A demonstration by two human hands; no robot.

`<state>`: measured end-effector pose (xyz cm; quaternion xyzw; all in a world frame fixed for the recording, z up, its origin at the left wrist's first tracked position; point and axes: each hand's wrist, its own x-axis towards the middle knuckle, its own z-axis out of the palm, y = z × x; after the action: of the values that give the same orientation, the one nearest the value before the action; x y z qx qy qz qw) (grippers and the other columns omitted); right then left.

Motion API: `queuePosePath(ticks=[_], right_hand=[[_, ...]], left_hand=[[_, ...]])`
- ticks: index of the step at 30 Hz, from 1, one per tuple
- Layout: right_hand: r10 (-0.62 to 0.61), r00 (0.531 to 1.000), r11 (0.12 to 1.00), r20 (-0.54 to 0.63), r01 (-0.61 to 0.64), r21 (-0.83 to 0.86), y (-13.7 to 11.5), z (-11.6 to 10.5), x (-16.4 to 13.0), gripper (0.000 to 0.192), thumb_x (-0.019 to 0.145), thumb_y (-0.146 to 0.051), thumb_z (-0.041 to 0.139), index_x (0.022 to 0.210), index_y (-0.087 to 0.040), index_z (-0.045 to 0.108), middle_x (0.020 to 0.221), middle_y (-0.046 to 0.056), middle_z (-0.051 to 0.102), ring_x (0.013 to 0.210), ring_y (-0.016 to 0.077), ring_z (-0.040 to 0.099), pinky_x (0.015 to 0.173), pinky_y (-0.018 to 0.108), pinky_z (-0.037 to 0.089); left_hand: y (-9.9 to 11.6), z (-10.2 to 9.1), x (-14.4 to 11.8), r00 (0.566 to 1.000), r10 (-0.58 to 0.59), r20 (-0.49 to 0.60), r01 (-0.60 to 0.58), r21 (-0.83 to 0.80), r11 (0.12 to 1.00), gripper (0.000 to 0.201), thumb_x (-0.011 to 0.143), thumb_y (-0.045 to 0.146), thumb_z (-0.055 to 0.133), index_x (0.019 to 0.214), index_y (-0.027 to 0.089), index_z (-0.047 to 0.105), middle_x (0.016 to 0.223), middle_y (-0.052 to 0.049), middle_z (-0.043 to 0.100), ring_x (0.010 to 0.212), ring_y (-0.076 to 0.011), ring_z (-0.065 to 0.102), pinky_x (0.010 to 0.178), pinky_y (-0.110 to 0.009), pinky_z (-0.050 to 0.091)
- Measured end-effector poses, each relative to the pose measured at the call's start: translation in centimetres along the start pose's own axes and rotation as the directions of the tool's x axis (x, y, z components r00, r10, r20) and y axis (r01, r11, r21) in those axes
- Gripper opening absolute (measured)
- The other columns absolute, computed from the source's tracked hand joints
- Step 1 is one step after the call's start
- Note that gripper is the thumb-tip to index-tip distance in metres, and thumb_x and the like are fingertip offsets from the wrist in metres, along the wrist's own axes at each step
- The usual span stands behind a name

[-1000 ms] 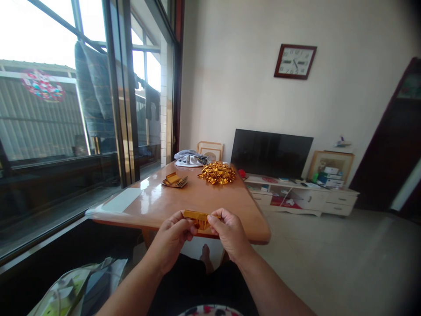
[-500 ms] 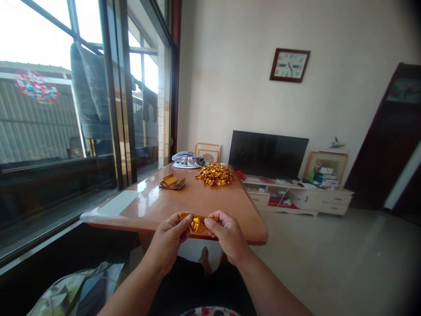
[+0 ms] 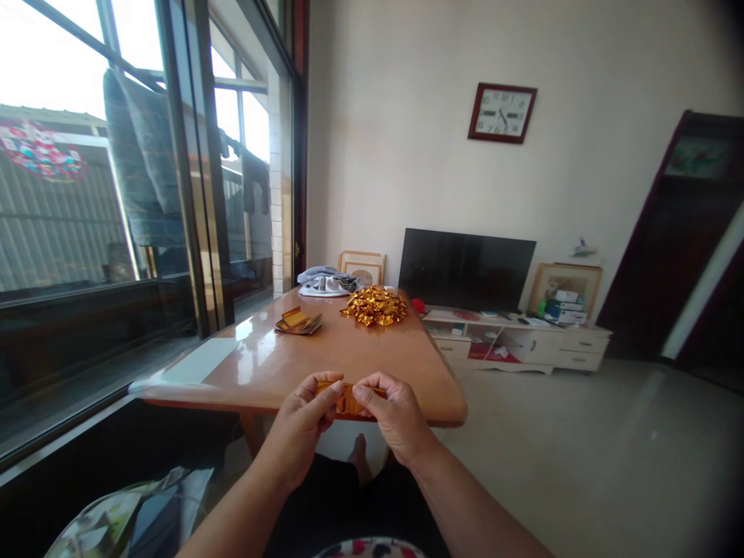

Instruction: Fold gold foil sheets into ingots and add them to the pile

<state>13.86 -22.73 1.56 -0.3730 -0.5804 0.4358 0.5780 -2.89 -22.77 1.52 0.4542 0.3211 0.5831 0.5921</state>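
Between my two hands, over the near edge of the table (image 3: 244, 397), is a piece of shiny gold foil paper (image 3: 347, 400). My left hand (image 3: 305, 422) pinches its left end between thumb and fingers. The right end is gripped the same way by my right hand (image 3: 395, 415). My fingers cover much of the foil, so its full shape is hidden. Farther up the tabletop sits a pile of folded gold foil pieces (image 3: 375, 307). To the left of that pile lies a small stack of flat gold foil sheets (image 3: 298, 320).
Folded grey and white cloth (image 3: 328, 281) lies at the table's far end. Beyond stand a television (image 3: 466, 270) and a low white cabinet (image 3: 538, 348). A glass window (image 3: 52, 232) runs along the left. A bag of items (image 3: 133, 515) is at lower left.
The foil between my hands has gone from a puffed, rounded middle to a flatter strip. My hands are slightly closer together. The whole view has shifted a little.
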Motion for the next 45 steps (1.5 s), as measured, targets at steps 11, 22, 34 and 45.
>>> queuePosePath(ticks=[11, 22, 34, 45], right_hand=[[-0.002, 0.998, 1.0, -0.055, 0.003, 0.021, 1.2, 0.2, 0.1, 0.032, 0.081, -0.048, 0.079, 0.084, -0.019, 0.065, 0.067, -0.004, 0.06, 0.063, 0.0131, 0.051, 0.06, 0.024, 0.042], [0.054, 0.998, 0.996, -0.032, -0.052, 0.076, 0.2, -0.3, -0.3, 0.034, 0.086, -0.051, 0.074, 0.089, -0.018, 0.071, 0.064, -0.002, 0.062, 0.062, 0.0139, 0.055, 0.065, 0.026, 0.046], [0.079, 0.997, 0.997, 0.022, -0.079, 0.01, 0.1, -1.9, -0.4, 0.046, 0.088, -0.06, 0.069, 0.091, -0.015, 0.073, 0.068, 0.003, 0.07, 0.065, 0.0152, 0.063, 0.066, 0.026, 0.048], [0.07, 0.997, 0.998, 0.03, -0.07, -0.008, 0.6, -2.6, -0.3, 0.044, 0.091, -0.059, 0.068, 0.087, -0.015, 0.072, 0.068, 0.003, 0.071, 0.064, 0.0154, 0.063, 0.065, 0.027, 0.048]], left_hand=[[-0.5, 0.3, 0.2, 0.997, 0.069, -0.034, -0.066, 0.065, 0.996, 0.031, 0.074, 0.046, 0.085, 0.076, 0.018, 0.071, 0.067, 0.002, 0.057, 0.059, -0.0103, 0.042, 0.058, -0.024, 0.036], [-0.6, 0.1, 0.5, 0.999, 0.041, 0.034, -0.041, 0.001, 0.999, 0.024, 0.082, 0.04, 0.082, 0.085, 0.017, 0.074, 0.075, -0.001, 0.063, 0.065, -0.0114, 0.05, 0.061, -0.022, 0.041], [0.0, -1.1, 0.7, 0.988, 0.001, 0.153, -0.013, 0.078, 0.997, 0.025, 0.089, 0.041, 0.074, 0.086, 0.017, 0.075, 0.08, -0.002, 0.064, 0.071, -0.0114, 0.052, 0.065, -0.02, 0.041], [-0.7, -2.1, 1.3, 0.99, 0.073, 0.123, -0.096, 0.188, 0.978, 0.034, 0.089, 0.045, 0.072, 0.073, 0.017, 0.064, 0.066, 0.003, 0.051, 0.062, -0.0107, 0.041, 0.06, -0.023, 0.034]])
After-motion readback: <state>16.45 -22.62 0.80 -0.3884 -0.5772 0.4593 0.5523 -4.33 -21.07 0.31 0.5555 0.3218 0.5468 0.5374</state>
